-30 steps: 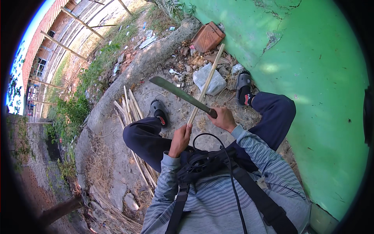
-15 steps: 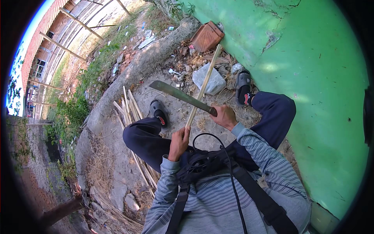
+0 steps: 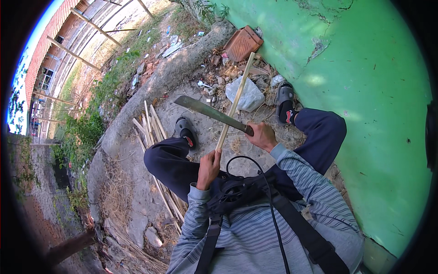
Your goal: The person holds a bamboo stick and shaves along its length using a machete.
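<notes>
Strip: The pale wooden strip slants up and away from the person, crossing the view of the white rock and ending near the orange clay block; over the last second its far end has swung slightly left.
Left hand: Closed around the strip's near end, the left hand sits a touch lower and further left than a second ago.
Right hand: The right hand grips the handle of a machete, its fist barely shifted.
Blade: Pointing left, the machete lies across the strip, its tip a little lower than before; the crossing persists, so strip and blade appear, in judgement, to be worked together, with the left hand making the small adjustments.
Contact: Whether the edge bites, rests on the wood or hovers just over it cannot be told from above.
Hidden: The strip's near end disappears into the left fist, and most of the handle into the right.
Pile: More strips lie on the ground at left, their middle lost behind the person's left leg.
Rim: A dark beam at lower left fades into the lens's black border.
</notes>
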Available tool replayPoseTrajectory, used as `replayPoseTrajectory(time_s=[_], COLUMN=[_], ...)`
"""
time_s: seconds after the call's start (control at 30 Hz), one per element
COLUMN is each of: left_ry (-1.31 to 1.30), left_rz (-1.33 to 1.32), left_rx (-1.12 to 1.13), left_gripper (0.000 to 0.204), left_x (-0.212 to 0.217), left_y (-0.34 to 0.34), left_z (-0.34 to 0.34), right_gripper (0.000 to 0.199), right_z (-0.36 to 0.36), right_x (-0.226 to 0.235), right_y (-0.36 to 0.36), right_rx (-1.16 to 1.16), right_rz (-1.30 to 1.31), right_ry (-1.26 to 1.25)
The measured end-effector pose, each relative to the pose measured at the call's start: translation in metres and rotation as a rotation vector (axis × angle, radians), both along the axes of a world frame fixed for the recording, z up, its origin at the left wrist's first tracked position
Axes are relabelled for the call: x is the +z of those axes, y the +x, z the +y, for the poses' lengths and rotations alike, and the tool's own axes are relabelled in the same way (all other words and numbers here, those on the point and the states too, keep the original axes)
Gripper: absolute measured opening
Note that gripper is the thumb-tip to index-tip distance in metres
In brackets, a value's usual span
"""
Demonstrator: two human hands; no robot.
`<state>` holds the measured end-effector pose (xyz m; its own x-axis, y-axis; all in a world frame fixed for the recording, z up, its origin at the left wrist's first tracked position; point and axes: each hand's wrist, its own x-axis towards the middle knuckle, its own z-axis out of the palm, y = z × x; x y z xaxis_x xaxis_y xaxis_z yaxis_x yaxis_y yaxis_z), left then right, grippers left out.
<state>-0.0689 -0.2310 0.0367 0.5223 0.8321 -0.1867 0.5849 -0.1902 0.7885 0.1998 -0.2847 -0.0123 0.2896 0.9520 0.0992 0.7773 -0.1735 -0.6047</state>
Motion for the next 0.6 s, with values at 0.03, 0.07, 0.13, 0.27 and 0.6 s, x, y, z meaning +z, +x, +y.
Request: replayPoseTrajectory(time_s=[0.03, 0.07, 0.13, 0.27, 0.6], left_ry=[-0.001, 0.009, 0.021, 0.007, 0.015], left_rz=[-0.001, -0.023, -0.045, -0.038, -0.001], left_rx=[0.000, 0.010, 0.023, 0.011, 0.013], left_gripper=[0.048, 0.048, 0.048, 0.048, 0.048], left_x=[-0.003, -0.005, -0.008, -0.006, 0.005], left_y=[0.002, 0.005, 0.009, 0.011, 0.013], left_z=[0.001, 0.003, 0.004, 0.004, 0.003], right_gripper=[0.023, 0.023, 0.022, 0.022, 0.021], right_z=[-0.003, -0.005, -0.011, -0.009, -0.011], right_x=[0.000, 0.001, 0.003, 0.005, -0.001], right_y=[-0.007, -0.014, -0.025, -0.017, -0.016], right_rx=[0.017, 0.036, 0.088, 0.087, 0.068], right_rz=[0.008, 0.016, -0.003, -0.010, -0.045], right_ry=[0.015, 0.033, 0.001, 0.002, 0.017])
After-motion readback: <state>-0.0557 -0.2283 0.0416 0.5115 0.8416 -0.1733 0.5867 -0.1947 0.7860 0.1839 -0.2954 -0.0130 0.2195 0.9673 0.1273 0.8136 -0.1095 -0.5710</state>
